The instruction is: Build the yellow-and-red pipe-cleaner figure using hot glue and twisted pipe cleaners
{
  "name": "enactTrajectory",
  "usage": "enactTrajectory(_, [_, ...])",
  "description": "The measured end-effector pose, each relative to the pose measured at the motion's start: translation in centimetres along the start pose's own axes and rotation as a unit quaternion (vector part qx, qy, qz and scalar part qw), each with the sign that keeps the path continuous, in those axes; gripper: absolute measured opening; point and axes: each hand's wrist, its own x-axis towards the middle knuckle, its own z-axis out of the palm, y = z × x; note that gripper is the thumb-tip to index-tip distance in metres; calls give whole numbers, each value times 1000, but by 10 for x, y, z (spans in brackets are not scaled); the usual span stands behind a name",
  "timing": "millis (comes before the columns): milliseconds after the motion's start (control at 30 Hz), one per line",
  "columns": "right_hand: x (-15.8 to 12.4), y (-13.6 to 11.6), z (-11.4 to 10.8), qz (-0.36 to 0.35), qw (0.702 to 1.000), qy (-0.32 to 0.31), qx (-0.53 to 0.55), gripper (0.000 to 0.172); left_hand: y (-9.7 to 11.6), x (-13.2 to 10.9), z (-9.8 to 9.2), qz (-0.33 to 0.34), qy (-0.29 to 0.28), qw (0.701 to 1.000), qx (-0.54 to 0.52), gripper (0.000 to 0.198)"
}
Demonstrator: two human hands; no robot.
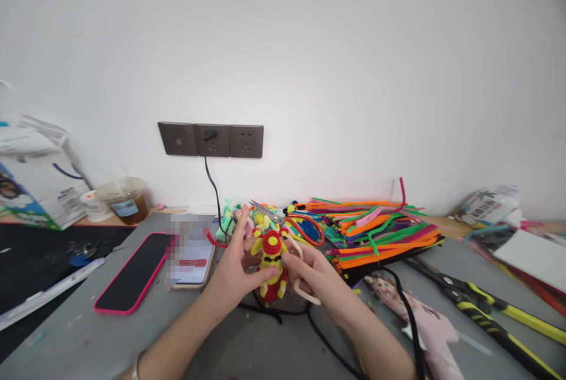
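Observation:
A small figure [271, 256] of red and yellow fuzzy pipe cleaner, with a round red top and dark marks across its front, is upright between my hands, above the grey table. My left hand [241, 268] grips it from the left, thumb across its front and index finger pointing up. The fingertips of my right hand [305, 268] pinch its right side. A cream curved loop [308, 293] shows around my right fingers; I cannot tell what it belongs to. Pointed metal scissor blades [264, 210] show just behind the figure; their handle is unclear.
Colourful pipe cleaners [384, 233] are heaped at the back right. On the right lie a pink glue gun [424, 321] and yellow-black pliers [481, 303], with a black cable [409, 315] nearby. Two phones, one pink-rimmed [135, 274], and a drink cup [128, 200] are left.

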Motion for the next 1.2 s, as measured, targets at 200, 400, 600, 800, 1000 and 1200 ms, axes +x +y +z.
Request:
enactTrajectory(200, [2,-7,2,-8,996,57,65,49,-1,3,0,2,14,1000,-16,118])
enactTrajectory(400, [8,-4,-7,-32,990,80,108,48,-3,8,-4,28,72,995,-67,93])
enactTrajectory(600, [1,-2,-4,25,994,29,107,47,2,3,-2,18,14,999,-36,92])
enactTrajectory(800, [-6,-7,-8,92,982,-57,155,45,4,0,-3,54,15,996,64,87])
enactTrajectory(1000, [-2,-3,-9,103,986,-45,124,46,2,5,-2,15,11,999,29,80])
enactTrajectory(1200, [2,-2,-5,72,994,18,83,47,-9,11,-8,25,59,997,50,57])
